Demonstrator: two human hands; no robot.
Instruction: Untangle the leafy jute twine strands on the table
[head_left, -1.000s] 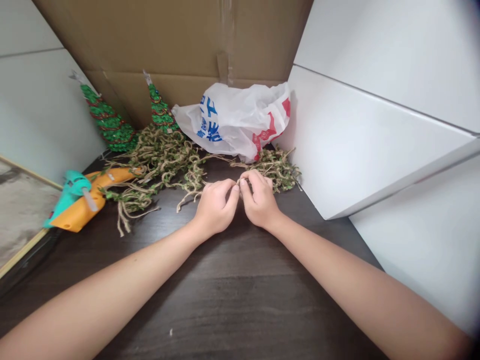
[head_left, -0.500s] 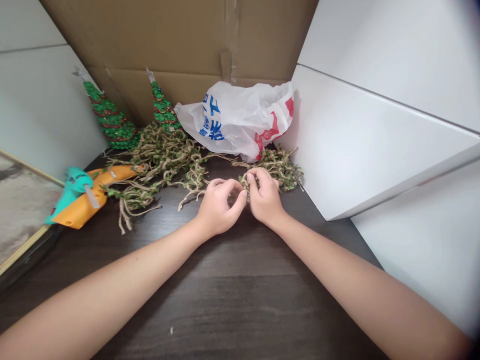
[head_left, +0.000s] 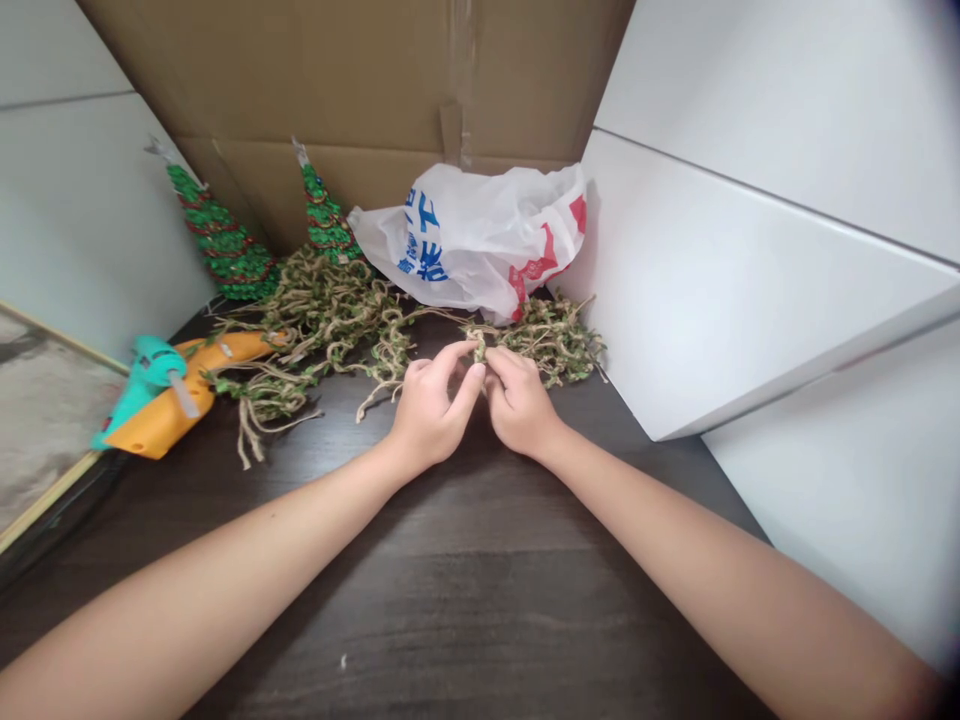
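Two hands pinch twine, its visible length pointing away.

we are seeing a bare left hand and right hand, a tiny dark spot marking the left forearm.

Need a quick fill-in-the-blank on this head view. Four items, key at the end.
1. The left hand and right hand hold a bit of leafy twine in ____ of the plastic bag.
2. The bag's print is blue and ____.
3. The small trees are mostly ____.
4. The orange object lies toward the picture's ____ edge.

Missing words: front; red; green; left
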